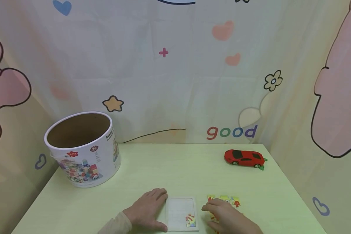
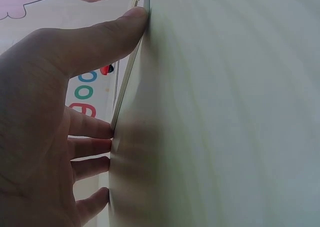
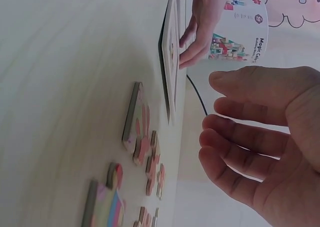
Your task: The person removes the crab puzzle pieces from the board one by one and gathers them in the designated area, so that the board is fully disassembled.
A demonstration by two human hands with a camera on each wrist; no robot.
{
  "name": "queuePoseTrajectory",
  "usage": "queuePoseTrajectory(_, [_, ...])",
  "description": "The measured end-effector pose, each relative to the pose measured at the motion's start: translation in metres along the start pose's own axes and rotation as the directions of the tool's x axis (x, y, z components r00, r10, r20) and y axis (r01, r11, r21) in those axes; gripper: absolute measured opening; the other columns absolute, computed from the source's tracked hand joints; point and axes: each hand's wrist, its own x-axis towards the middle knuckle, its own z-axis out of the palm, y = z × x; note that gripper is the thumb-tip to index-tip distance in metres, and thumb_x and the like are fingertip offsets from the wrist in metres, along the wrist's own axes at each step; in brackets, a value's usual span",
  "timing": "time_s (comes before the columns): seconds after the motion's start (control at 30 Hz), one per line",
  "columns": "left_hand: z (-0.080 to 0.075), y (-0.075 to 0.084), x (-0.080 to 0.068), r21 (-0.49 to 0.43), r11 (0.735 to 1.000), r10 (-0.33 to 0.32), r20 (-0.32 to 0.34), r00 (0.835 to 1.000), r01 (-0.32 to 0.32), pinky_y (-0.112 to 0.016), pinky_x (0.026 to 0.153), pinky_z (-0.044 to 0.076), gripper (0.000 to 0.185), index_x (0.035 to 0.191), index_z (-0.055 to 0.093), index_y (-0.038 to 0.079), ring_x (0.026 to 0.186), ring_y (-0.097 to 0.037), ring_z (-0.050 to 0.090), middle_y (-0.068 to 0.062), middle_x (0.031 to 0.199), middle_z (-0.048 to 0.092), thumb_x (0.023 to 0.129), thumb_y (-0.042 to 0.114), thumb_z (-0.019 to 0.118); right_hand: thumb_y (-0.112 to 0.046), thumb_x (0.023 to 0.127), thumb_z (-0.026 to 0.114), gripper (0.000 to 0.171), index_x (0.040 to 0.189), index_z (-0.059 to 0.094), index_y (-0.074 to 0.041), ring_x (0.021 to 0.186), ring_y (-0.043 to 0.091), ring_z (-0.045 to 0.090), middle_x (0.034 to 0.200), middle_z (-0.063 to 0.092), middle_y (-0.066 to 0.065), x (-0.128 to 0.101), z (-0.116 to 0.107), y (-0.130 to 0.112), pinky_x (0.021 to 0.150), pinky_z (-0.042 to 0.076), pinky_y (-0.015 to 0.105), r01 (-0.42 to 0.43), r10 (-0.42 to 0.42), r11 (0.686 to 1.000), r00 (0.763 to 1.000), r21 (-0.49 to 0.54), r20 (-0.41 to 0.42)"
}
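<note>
The white rectangular puzzle tray [image 1: 181, 214] lies flat at the near edge of the pale green table [image 1: 175, 169], and only one colourful piece [image 1: 190, 220] sits in its lower right corner, so I judge the filling barely begun, with nearly the whole frame bare. Just right of the tray the loose, brightly printed puzzle pieces [image 1: 224, 200] lie scattered on the table. The left hand [image 1: 148, 211] rests flat beside the tray, straight fingers touching its left edge and clasping nothing. The right hand [image 1: 226, 217] hovers over the loose pieces, fingers relaxed and spread, holding nothing. It covers several pieces, so their number cannot be told, and the pictures printed on them are too small to read. Farther off stand a red toy car [image 1: 244, 158] and an open white cardboard tub [image 1: 83, 150].
</note>
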Motion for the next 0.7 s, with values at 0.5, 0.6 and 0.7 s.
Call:
queuePoseTrajectory(0.5, [-0.003,-0.001,0.001,0.017,1.000,0.001,-0.001,1.000,-0.001,-0.045,0.113,0.037,0.107,0.144,0.042,0.007,0.139,-0.025,0.036,-0.009,0.150,0.038,0.073,0.086,0.049,-0.029,0.087,0.072,0.032,0.116,0.069,-0.017,0.106,0.011,0.057,0.114,0.064,-0.007,0.018,0.001,-0.008,0.091,0.055,0.033,0.044,-0.044,0.999,0.999,-0.004,0.013])
queuePoseTrajectory(0.6, [-0.002,-0.001,0.001,-0.002,1.000,-0.002,0.003,1.000,0.002,-0.045,0.113,0.037,0.107,0.144,0.041,0.007,0.139,-0.025,0.036,-0.009,0.150,0.038,0.073,0.086,0.049,-0.030,0.087,0.072,0.032,0.116,0.069,-0.018,0.107,0.012,0.057,0.115,0.064,-0.007,0.022,0.002,-0.011,0.092,0.054,0.034,0.030,-0.030,0.999,0.999,-0.013,0.036])
queuePoseTrajectory(0.7, [-0.001,-0.001,0.000,-0.011,1.000,-0.002,0.006,1.000,0.002,-0.045,0.114,0.036,0.106,0.144,0.041,0.007,0.139,-0.025,0.036,-0.009,0.150,0.038,0.073,0.085,0.050,-0.032,0.088,0.071,0.031,0.116,0.069,-0.019,0.106,0.011,0.057,0.114,0.064,-0.008,0.026,0.005,-0.013,0.092,0.054,0.034,0.019,-0.018,1.000,0.998,-0.015,0.053])
